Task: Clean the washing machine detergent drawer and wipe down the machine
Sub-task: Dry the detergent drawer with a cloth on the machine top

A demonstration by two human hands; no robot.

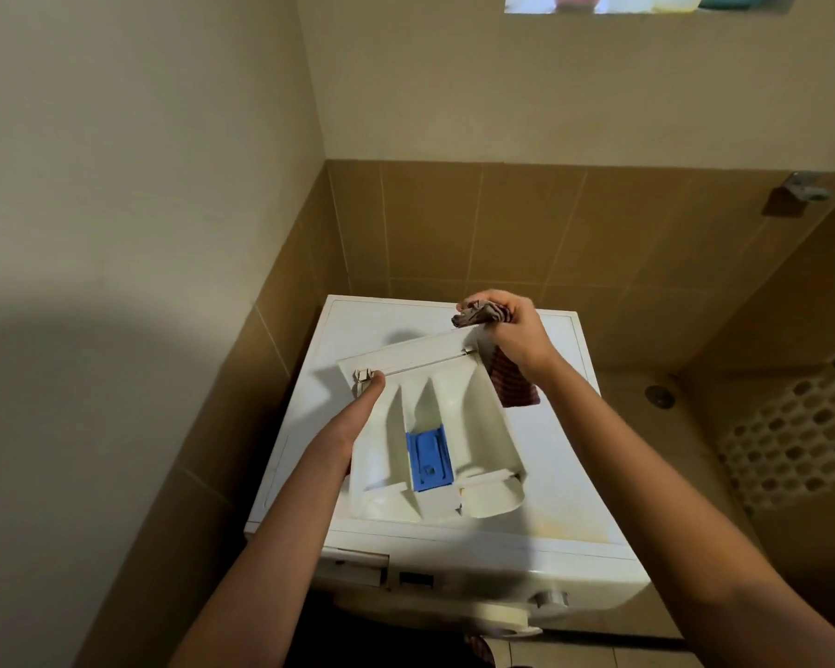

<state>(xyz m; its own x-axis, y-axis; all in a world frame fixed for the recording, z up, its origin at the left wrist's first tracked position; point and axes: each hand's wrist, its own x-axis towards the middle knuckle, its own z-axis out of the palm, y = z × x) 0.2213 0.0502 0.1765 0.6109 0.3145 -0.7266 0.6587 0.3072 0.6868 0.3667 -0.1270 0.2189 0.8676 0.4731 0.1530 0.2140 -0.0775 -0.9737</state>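
Note:
The white detergent drawer (473, 421), taken out of its slot, is held above the washing machine (565, 465). It has three compartments and a blue insert (429, 459) in the middle one. My left hand (357, 412) grips the drawer's left side, with the thumb near its far left corner. My right hand (512, 330) is closed on a red and grey striped cloth (512, 383) at the drawer's far right corner; the cloth hangs down beside the drawer.
The machine stands in a corner against tan tiled walls (454, 224). The empty drawer slot (355, 568) and a dial (550, 599) are on its front panel. A floor drain (659, 395) and a patterned mat (791, 445) lie to the right.

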